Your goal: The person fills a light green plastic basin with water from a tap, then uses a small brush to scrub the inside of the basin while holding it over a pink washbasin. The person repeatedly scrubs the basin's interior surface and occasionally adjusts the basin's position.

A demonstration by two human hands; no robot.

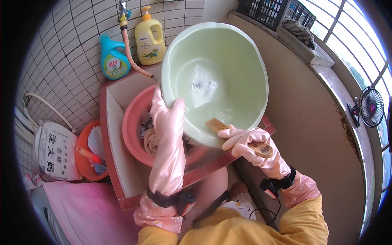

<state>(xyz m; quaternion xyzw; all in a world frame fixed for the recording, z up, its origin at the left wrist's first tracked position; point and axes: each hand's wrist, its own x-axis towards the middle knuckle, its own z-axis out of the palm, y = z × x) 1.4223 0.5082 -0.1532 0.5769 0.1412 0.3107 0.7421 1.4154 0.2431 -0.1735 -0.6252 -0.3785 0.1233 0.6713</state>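
Both hands wear pink rubber gloves. My left hand [167, 116] grips the left rim of a pale green plastic basin [242, 73], its thumb lying over the edge. The basin is tilted, its inside facing me, with some water at the low side. My right hand [252, 141] holds a wooden scrubbing brush [260, 149] by its handle; the brush head reaches inside the basin, bristles out of sight. Fingers of that hand also touch the lower rim. Below, a pink basin [130, 134] holds wet clothes [151, 142] and stands in a tiled sink [114, 122].
A blue detergent bottle [114, 61] and a yellow pump bottle [150, 39] stand on the sink's back ledge beside a hose [127, 46]. At left are an orange bucket [84, 141] with cloth and a white sack [55, 153]. A small fan [371, 106] is clipped at right.
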